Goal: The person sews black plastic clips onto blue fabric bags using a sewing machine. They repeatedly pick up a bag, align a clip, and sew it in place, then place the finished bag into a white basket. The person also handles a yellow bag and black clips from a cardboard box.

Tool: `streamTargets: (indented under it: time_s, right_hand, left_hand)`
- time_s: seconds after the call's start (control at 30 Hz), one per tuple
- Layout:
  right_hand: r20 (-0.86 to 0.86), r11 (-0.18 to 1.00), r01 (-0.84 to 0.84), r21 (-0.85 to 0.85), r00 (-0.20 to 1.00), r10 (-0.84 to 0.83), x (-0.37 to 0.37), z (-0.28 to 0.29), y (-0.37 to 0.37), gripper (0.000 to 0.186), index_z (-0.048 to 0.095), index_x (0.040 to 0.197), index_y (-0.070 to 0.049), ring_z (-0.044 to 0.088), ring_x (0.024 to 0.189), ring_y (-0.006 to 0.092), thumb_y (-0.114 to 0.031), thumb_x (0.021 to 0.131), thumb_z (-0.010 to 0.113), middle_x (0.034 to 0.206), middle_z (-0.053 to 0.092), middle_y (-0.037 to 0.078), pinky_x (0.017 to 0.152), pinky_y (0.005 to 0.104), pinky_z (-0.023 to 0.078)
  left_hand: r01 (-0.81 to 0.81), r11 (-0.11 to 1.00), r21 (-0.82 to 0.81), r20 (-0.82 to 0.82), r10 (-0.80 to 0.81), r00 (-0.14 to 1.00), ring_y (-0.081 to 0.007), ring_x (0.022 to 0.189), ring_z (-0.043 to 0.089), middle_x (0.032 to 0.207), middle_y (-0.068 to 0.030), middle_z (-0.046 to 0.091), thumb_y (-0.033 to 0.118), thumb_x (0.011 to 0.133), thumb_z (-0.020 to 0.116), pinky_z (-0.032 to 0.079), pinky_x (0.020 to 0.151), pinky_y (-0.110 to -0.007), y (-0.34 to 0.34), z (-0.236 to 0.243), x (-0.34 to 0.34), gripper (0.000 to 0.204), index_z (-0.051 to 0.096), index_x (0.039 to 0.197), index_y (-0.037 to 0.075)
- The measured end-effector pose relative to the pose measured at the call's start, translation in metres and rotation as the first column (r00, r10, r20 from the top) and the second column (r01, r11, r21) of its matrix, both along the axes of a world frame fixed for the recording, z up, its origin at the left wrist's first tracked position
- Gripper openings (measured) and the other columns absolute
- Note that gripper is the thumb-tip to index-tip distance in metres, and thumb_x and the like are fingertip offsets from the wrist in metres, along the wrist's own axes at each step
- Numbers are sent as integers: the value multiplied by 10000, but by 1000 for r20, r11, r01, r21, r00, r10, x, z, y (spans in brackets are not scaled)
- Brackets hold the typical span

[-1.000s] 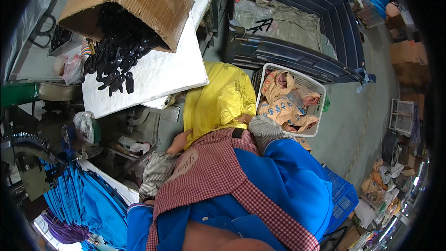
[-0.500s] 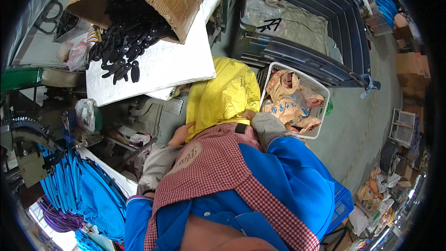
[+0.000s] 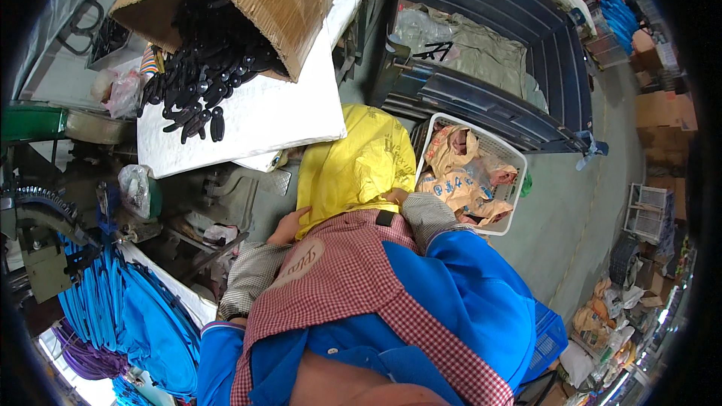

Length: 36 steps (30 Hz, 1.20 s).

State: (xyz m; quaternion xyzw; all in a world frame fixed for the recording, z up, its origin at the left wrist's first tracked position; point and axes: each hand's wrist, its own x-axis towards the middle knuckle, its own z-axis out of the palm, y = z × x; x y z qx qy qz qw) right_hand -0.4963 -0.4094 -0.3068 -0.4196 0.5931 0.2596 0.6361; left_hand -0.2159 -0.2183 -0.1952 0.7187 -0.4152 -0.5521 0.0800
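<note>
A crinkled yellow plastic sheet (image 3: 353, 154) with dark print lies over my lap, against the red-checked apron (image 3: 353, 256). My left hand (image 3: 287, 227) is at its left edge, the thumb side on the plastic and the other fingers partly hidden under it. My right hand (image 3: 395, 195) pinches the near right edge of the sheet, close to the apron's black patch; most of its fingers are tucked out of sight. Grey checked sleeve covers end at both wrists. Ahead to the left, black elongated plastic parts (image 3: 199, 83) spill from a tipped cardboard box (image 3: 248, 0).
The box rests on a white-covered surface (image 3: 241, 124). Right of my knees stands a white basket (image 3: 515, 188) of crumpled brown paper bags, before a large dark crate (image 3: 481, 90). Machinery (image 3: 49, 244) and blue fabric pieces (image 3: 143, 316) stand on my left; cardboard boxes (image 3: 665, 113) at far right.
The whole view has shifted slightly. Both hands stay at the edges of the yellow plastic sheet, with little visible movement.
</note>
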Motion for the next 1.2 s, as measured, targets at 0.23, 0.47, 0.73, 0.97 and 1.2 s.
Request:
streamTargets:
  time_s: [0.23,0.47,0.73,0.97,1.2]
  right_hand:
    - [-2,962,-201,-183,979,205,-32,-90,7,502,560,957,11,524,986,326,-453,766,577,1082,553,232,841,465,407]
    - [118,959,8,-285,993,27,-27,-95,9,451,227,518,-97,411,615,240,-149,736,618,664,467,180,723,283,188]
    - [37,451,-564,-692,596,802,-31,-52,-12,264,576,1011,-21,551,722,331,-209,882,442,742,546,247,671,427,452]
    - [765,938,163,-305,629,139,41,212,-33,765,146,1390,-42,219,1306,264,-298,818,584,1404,224,197,1060,308,183]
    - [189,408,-261,-875,591,784,4,130,-31,392,533,1170,-169,607,759,302,-117,781,528,902,621,162,668,392,471]
  left_hand:
    - [2,999,-44,-40,-4,999,-285,1109,501,1202,-180,518,371,740,654,389,915,-311,1,-19,5,664,415,1293,91]
    - [27,999,-37,-56,-29,998,-275,1152,464,1251,-166,481,328,770,640,363,949,-313,-3,-5,4,650,395,1292,29]
    - [-77,975,-207,-204,33,978,-224,1039,538,1134,-151,567,206,808,578,407,883,-286,-30,-12,11,429,508,1186,15]
    - [-538,842,24,-706,395,588,-135,1072,469,1234,-47,477,221,889,483,380,883,-274,-142,65,-36,476,361,1317,55]
    - [27,745,-666,-61,-92,994,-231,1022,534,1173,-139,519,169,809,531,419,870,-310,-123,72,-45,463,449,1249,49]
